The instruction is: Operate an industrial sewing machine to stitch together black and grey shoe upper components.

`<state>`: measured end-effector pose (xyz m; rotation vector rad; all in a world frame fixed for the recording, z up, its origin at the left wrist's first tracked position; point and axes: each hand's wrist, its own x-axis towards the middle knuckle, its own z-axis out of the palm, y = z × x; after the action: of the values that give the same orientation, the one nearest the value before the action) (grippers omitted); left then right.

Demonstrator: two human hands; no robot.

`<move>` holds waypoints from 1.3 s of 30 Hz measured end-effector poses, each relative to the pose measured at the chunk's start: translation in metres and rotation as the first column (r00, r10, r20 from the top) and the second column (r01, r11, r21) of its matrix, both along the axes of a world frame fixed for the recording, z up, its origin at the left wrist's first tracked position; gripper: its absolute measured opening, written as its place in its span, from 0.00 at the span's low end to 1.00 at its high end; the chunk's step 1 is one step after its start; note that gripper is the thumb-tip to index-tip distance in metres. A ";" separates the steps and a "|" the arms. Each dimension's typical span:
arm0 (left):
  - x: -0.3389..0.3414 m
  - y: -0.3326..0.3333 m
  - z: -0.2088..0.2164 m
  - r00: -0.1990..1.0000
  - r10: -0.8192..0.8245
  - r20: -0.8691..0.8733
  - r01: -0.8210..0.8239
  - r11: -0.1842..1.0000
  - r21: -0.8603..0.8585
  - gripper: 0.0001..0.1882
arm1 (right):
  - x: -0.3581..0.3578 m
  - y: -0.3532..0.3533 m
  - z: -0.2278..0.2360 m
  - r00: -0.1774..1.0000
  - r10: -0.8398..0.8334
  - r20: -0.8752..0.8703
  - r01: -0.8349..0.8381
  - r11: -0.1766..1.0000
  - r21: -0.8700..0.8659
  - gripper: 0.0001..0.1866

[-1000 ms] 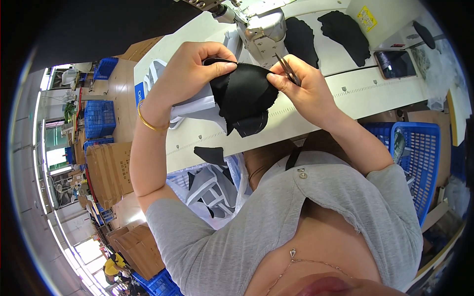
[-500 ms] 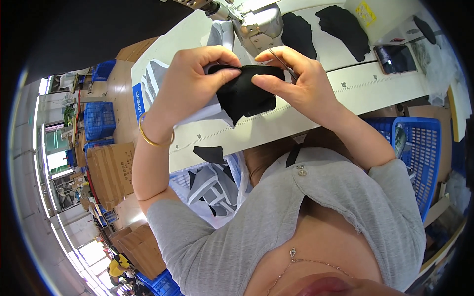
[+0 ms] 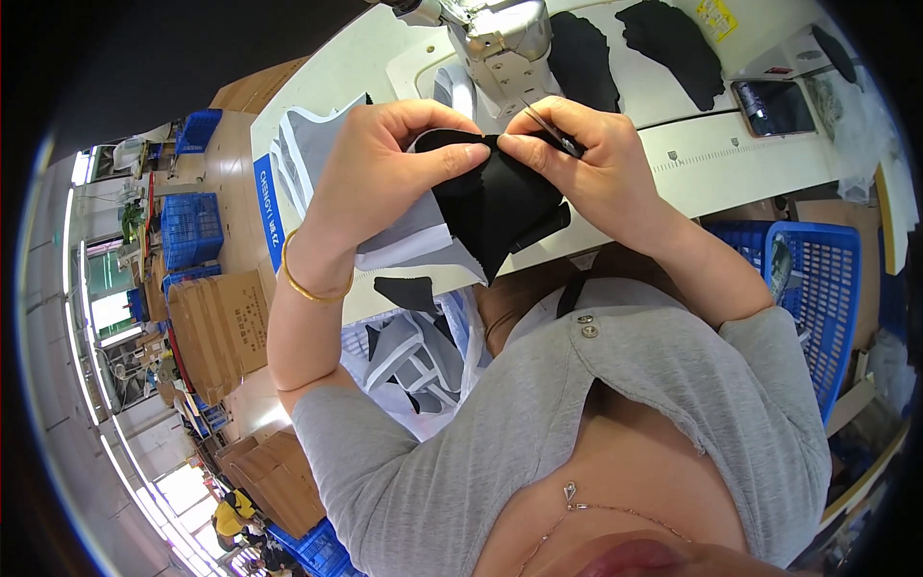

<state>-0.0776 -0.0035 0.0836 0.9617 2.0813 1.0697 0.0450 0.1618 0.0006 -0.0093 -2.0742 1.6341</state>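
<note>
Both my hands pinch the top edge of a black fabric piece (image 3: 490, 207), held up over the front of the white sewing table (image 3: 615, 202). My left hand (image 3: 399, 168) grips it between thumb and forefinger. Close beside it, my right hand (image 3: 596, 159) pinches the same edge. Small dark thread snips (image 3: 558, 133) are also tucked in the right hand, their point sticking up past the fingers. Grey fabric with white strips (image 3: 404, 236) hangs below my left hand, next to the black piece; whether they are joined I cannot tell. The sewing machine head (image 3: 505, 62) stands just beyond my hands.
Black cut pieces (image 3: 668, 53) lie at the back right, near a phone (image 3: 772, 108). A small black scrap (image 3: 404, 292) lies at the table's front edge. Below are a lined basket of grey pieces (image 3: 413, 361) and, at right, a blue basket (image 3: 817, 308). Cardboard boxes (image 3: 219, 322) stand left.
My hands have come closer together along the black edge. The black fabric hangs lower and has turned, and more of the grey fabric shows at left.
</note>
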 end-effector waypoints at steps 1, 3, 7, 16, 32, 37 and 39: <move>0.000 0.000 -0.001 1.000 0.008 0.002 -0.008 1.000 0.006 0.10 | 0.000 0.000 -0.001 1.000 -0.001 0.000 0.001 1.000 0.000 0.11; 0.000 0.001 0.000 1.000 0.021 0.022 -0.021 1.000 0.002 0.09 | -0.001 0.000 -0.004 0.999 -0.017 -0.027 0.017 1.000 -0.003 0.10; -0.007 -0.002 0.003 1.000 0.004 -0.029 -0.004 1.000 0.006 0.06 | 0.002 0.003 0.000 0.998 -0.023 -0.059 0.025 0.999 0.031 0.09; -0.031 0.014 0.014 0.925 -0.210 -0.318 0.209 0.977 -0.037 0.04 | -0.003 0.005 0.001 0.998 0.002 0.070 0.005 0.995 -0.100 0.07; -0.161 0.030 -0.010 0.892 -0.005 -0.452 -0.037 0.996 -0.083 0.16 | -0.032 -0.007 0.021 0.997 0.022 0.072 0.032 0.738 -0.674 0.17; -0.139 0.021 -0.006 0.852 0.045 -0.521 -0.060 0.998 -0.012 0.15 | -0.032 0.000 0.017 0.996 0.019 0.090 0.050 0.711 -0.701 0.17; -0.139 0.033 -0.007 0.823 0.097 -0.560 -0.096 0.995 0.031 0.15 | -0.033 -0.003 0.017 0.996 0.025 0.082 0.041 0.706 -0.707 0.16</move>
<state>-0.2169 0.0291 0.0762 1.3047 2.6251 0.9041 0.0122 0.1589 0.0179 -0.3559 -1.3515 2.3619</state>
